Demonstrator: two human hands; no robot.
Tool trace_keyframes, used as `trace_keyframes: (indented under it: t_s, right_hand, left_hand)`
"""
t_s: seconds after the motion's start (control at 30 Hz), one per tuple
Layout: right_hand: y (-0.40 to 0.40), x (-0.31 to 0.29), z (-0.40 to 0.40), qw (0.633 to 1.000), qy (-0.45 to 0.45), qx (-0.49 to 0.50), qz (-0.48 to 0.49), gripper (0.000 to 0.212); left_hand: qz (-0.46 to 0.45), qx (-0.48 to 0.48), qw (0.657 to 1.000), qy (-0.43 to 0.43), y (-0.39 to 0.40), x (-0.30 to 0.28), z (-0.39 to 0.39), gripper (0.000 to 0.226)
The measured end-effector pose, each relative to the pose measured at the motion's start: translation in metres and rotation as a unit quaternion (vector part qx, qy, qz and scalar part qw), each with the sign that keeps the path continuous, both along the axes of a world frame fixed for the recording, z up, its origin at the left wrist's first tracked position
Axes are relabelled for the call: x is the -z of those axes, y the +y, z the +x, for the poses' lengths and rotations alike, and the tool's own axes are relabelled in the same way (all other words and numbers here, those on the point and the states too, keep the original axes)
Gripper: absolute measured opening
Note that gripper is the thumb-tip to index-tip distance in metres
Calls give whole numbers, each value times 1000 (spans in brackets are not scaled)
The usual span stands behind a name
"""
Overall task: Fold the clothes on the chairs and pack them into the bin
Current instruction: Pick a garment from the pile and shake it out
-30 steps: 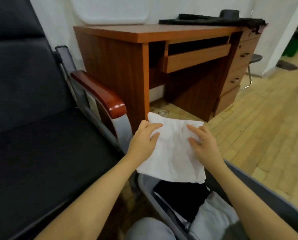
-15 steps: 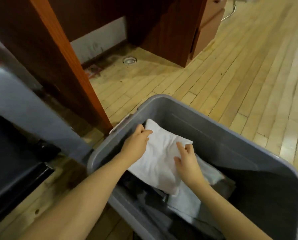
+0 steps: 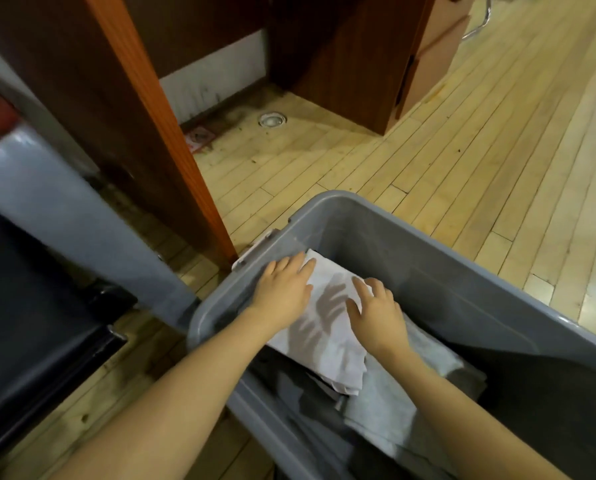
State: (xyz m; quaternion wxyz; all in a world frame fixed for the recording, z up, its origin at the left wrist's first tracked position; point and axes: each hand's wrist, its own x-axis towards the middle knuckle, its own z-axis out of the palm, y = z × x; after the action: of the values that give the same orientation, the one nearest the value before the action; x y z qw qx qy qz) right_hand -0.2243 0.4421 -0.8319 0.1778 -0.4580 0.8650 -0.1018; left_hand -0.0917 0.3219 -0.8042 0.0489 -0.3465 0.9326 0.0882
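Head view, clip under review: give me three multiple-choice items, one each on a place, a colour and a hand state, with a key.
1. Where is the folded white cloth?
A. On the chair
B. Inside the grey plastic bin
C. On the floor
2. What colour is the garment directly under it?
A. Light grey
B. Red
C. Yellow
3. How do the hands lie?
A. Fists
B. Flat on the cloth
C. Gripping the rim

Key: B, bin walls surround it; A, the light grey garment shows beneath; B, left hand and right hand spread on it.
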Motion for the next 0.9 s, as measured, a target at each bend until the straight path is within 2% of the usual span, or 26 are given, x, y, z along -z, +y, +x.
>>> trace_keyframes:
  t_s: [0.27,0.4,0.67,0.9]
  right_hand:
    - [-6,-104,38,992,12,-51,-113,44]
    - [-10,-159,73,981,26,-102,-161,43]
    - [-34,-242,179,936,16,-222,-274,35]
    - [-44,-284,319,883,32,-342,-319,34]
  left_hand:
    - [-23,-52,990,129,16,-111,58,48]
    - [-68,-55,984,154,29,-167,107,46]
    - [-163,-158,955,193,53,-245,239,44]
    - [-217,-273,918,190,98,-278,383,45]
